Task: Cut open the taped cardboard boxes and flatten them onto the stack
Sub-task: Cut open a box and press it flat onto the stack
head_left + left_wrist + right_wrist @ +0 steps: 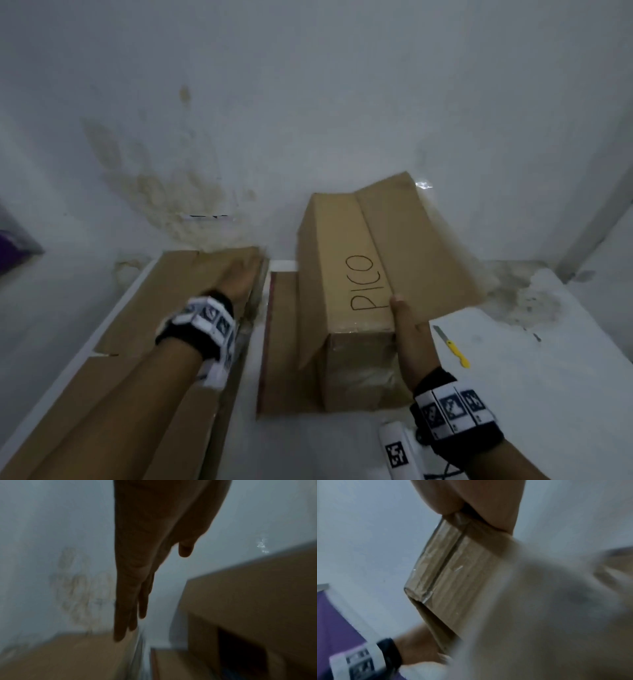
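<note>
One tall cardboard box (pixel 346 298), marked "PICO", stood on the white table (pixel 548 377), with one flattened sheet (pixel 279 346) under it. The right hand (pixel 412 337) gripped its near top corner, thumb on top. The left hand (pixel 239 277), fingers straight and together, lay over one stack of flattened cardboard (pixel 144 325) at the left. One yellow-handled cutter (pixel 451 346) lay just right of the box.

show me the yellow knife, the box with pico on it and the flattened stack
yellow knife (pixel 452 346), head view, on its yellow handle
PICO box (pixel 342 246), head view, on the top face above the lettering
flattened cardboard stack (pixel 164 301), head view, on its top sheet
</note>
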